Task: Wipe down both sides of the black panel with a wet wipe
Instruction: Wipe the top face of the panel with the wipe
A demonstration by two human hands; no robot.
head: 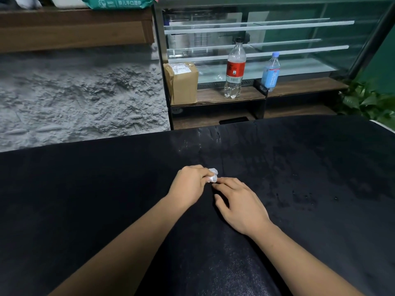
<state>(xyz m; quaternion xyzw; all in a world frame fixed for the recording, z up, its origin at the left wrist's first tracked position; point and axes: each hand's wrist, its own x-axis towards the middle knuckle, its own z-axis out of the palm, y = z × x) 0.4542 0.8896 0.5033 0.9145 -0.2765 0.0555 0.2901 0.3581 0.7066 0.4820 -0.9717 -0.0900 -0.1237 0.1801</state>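
The black panel [85, 189] lies flat and fills the lower half of the view, with damp streaks on its right part. My left hand [189, 184] holds a small crumpled white wet wipe [213, 175] at its fingertips, just above the panel's middle. My right hand [239, 201] rests beside it with fingers stretched toward the wipe; its fingertips touch or nearly touch the wipe.
Beyond the panel's far edge are a rough grey wall [74, 92] and a glass display case [267, 39]. On its wooden ledge stand a brown parcel [183, 84], a clear bottle with a red label [234, 69] and a blue bottle [271, 71]. A green wipes pack [119, 2] lies on the upper shelf. Plant leaves [367, 101] show at right.
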